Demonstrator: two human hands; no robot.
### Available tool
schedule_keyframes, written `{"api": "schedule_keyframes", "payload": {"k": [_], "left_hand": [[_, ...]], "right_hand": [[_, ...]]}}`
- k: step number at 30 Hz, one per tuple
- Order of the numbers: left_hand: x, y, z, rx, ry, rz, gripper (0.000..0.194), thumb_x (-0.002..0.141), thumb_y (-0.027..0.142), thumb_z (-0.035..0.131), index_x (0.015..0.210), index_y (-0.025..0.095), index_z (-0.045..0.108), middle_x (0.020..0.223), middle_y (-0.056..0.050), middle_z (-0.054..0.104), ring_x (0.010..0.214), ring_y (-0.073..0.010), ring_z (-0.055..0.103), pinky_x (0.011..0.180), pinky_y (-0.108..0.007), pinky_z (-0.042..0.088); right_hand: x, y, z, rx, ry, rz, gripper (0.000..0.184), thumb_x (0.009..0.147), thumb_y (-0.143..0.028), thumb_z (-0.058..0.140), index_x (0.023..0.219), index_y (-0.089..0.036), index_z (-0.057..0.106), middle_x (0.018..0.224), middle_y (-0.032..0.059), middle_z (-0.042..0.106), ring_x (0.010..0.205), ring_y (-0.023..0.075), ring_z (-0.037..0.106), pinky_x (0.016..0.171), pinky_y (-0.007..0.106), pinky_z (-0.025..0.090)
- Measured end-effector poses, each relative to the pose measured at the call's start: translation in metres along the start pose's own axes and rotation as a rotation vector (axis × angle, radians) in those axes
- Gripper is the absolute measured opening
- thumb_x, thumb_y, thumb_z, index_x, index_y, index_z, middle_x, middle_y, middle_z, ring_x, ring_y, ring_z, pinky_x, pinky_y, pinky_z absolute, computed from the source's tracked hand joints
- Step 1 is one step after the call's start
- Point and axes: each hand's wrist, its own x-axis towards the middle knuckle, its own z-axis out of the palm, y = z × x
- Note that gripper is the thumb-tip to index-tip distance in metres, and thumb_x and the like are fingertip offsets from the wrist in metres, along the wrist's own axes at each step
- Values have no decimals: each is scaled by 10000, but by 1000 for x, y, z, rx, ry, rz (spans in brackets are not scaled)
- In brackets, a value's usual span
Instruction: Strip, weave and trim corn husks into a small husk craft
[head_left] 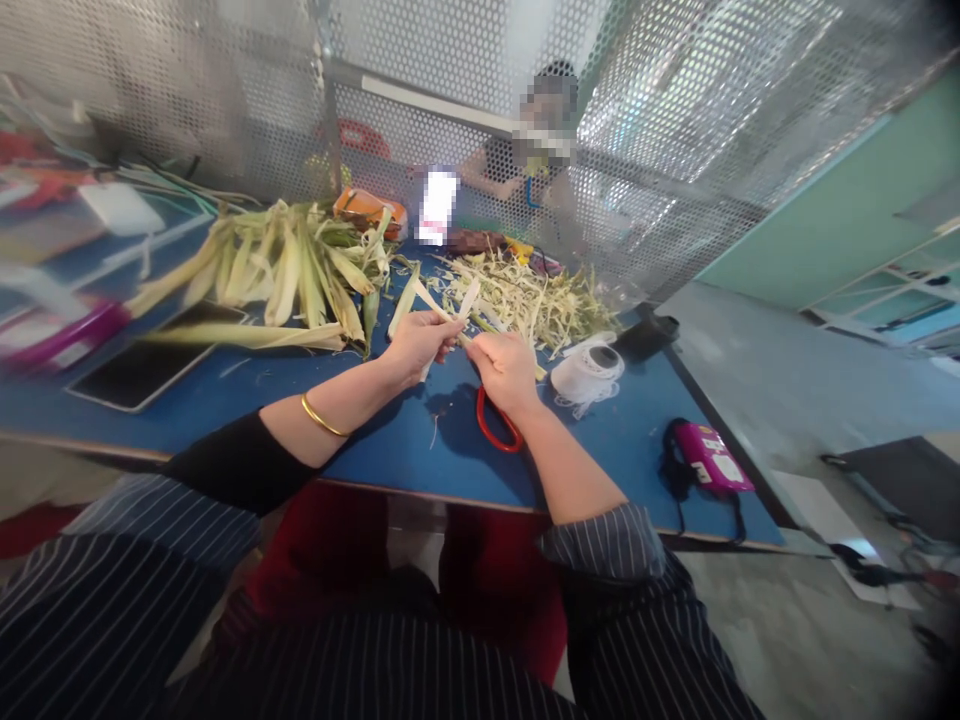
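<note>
Perforated screen (442, 40), blue surface (450, 468), pale strip (470, 298) held above

Backed by metal mesh, with a person (501, 172) beyond; bordered at right by grey floor (750, 340) and green wall (832, 215). Spread across the surface: husks (277, 270) at left, shreds (544, 300) near the middle. Lying partly under a husk, a dark tablet (135, 375). Set near the right edge, a purple case (697, 445) with white labels (724, 467), lettering too small to read. Beside the shreds, white string (581, 378) on a spool. Just below the right hand (504, 366), a red loop (499, 425). Pinched before the shreds: the strip, with left hand (420, 345) and right hand both closed on it.
</note>
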Motion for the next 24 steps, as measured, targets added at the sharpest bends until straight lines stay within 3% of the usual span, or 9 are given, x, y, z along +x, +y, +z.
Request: {"api": "schedule_keyframes", "payload": {"k": [9,19,24], "left_hand": [[3,-3,-11,-54,-180,-13,268,747,326,760,664,147,579,555,25,543,435,-51,462,422,-188,372],[-2,-3,-9,1,-58,-17,174,758,211,725,667,142,595,497,32,511,395,-56,430,391,-198,328],[-3,-1,-8,-100,-125,-36,168,768,256,728,716,130,631,536,42,496,406,-46,434,381,-180,322]], "right_hand": [[-2,-6,-8,104,5,147,328,957,-353,457,719,-209,629,573,-4,570,599,153,539,647,287,386],[-6,-14,6,-19,-96,-6,358,972,-309,414,636,-211,492,594,2,552,614,151,532,751,299,396],[-8,-21,7,4,-40,147,343,971,-301,422,658,-211,529,618,20,603,634,164,569,723,296,388]]}}
